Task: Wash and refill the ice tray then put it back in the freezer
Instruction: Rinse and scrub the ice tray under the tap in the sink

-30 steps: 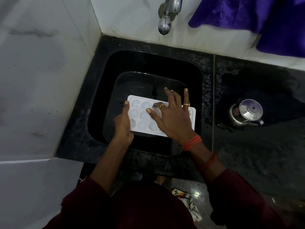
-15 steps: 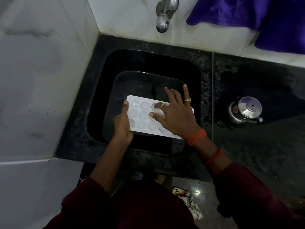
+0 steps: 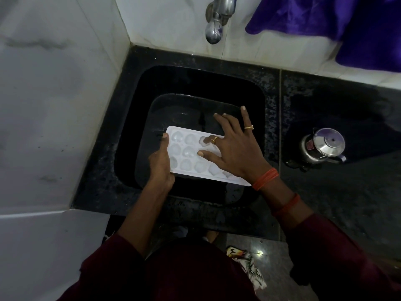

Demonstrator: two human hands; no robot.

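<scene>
A white ice tray (image 3: pixel 191 156) with rounded moulds lies level over the black sink (image 3: pixel 138 118). My left hand (image 3: pixel 160 164) grips its left short edge, thumb on the rim. My right hand (image 3: pixel 234 148) lies spread over the tray's right half. Its index finger is bent down into a mould, while the other fingers stretch past the far rim. The right end of the tray is hidden under that hand.
A steel tap (image 3: pixel 216 29) hangs from the back wall above the sink; no water shows. A small steel kettle (image 3: pixel 323 146) stands on the black counter (image 3: pixel 347 192) to the right. Purple cloth (image 3: pixel 336 22) hangs at top right. White tiled wall (image 3: pixel 54 105) closes the left side.
My right hand has slid a little to the right over the tray, with the index finger still in a mould. The left hand keeps its grip.
</scene>
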